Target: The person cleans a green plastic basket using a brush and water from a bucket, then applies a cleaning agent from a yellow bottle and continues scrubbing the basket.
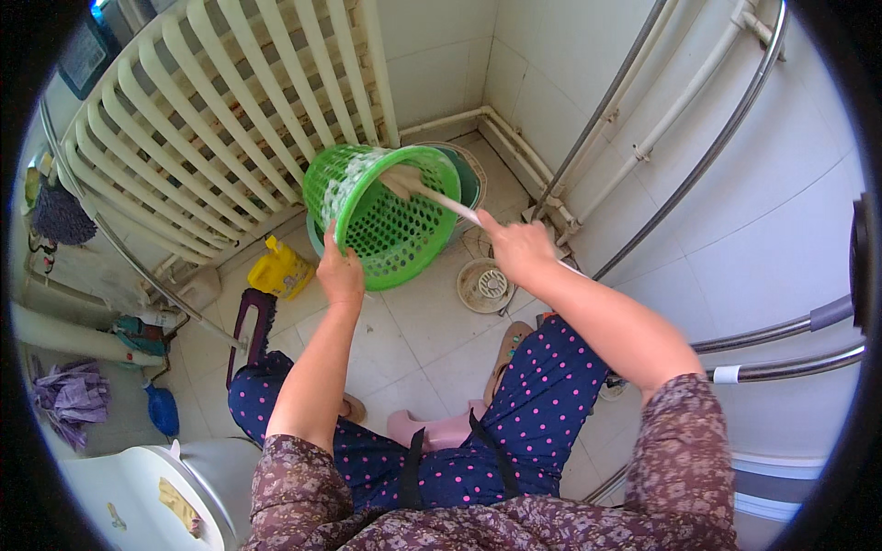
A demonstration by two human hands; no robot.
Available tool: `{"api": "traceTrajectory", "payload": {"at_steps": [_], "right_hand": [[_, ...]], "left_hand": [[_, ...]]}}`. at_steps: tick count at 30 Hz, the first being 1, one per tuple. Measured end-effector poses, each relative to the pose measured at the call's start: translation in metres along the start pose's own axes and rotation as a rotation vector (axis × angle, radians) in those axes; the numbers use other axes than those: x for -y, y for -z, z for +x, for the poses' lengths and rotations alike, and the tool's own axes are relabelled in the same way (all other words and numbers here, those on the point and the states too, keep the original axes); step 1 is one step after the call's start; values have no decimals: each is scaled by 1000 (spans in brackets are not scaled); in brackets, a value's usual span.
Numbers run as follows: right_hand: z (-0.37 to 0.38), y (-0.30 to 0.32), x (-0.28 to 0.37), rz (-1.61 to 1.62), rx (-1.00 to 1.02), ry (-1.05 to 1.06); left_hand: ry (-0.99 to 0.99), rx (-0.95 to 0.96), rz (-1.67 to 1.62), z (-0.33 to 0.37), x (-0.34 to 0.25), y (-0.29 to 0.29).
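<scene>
A green perforated plastic basket (404,262) is tilted on its side, its mouth toward me and to the right. White suds cling to its upper wall. My left hand (340,274) is closed on the near left part of the rim. In my right hand (519,248) is the long pale handle of a scrub brush (447,202). The brush head lies inside the basket's mouth, against the upper inner wall, and its bristles are hard to make out. Behind and under the basket shows part of a green basin (473,179).
A cream radiator (230,101) stands along the back left, with a yellow jug (280,268) and a dark flat mop head (250,331) before it. A round floor drain (490,285) lies right of the basket. Metal pipes (634,151) run up the right wall. A pink stool (404,427) is beneath me.
</scene>
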State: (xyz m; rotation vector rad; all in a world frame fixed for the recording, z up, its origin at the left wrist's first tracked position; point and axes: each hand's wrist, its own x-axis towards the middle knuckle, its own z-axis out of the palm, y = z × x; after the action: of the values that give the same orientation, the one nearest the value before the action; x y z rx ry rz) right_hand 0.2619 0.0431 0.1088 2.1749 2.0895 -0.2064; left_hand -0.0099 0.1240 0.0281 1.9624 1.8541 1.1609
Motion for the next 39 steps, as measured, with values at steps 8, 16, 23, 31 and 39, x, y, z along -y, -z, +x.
{"api": "traceTrajectory", "payload": {"at_steps": [8,16,23,31,39], "right_hand": [[0,-33,81,606,486,-64],[-12,-20,56,853,578,-85],[27,-3,3,-147,-22,8],[3,-47,83,1546,823,-394],[19,-45,51,392,344,-70]], "left_hand": [[22,-73,-18,-9,0,-12],[11,-109,-50,-13,9,-8],[-79,-42,-72,-19,-4,-16],[60,-45,-102,-14,-1,-21],[135,-92,-208,-23,9,-13]]}}
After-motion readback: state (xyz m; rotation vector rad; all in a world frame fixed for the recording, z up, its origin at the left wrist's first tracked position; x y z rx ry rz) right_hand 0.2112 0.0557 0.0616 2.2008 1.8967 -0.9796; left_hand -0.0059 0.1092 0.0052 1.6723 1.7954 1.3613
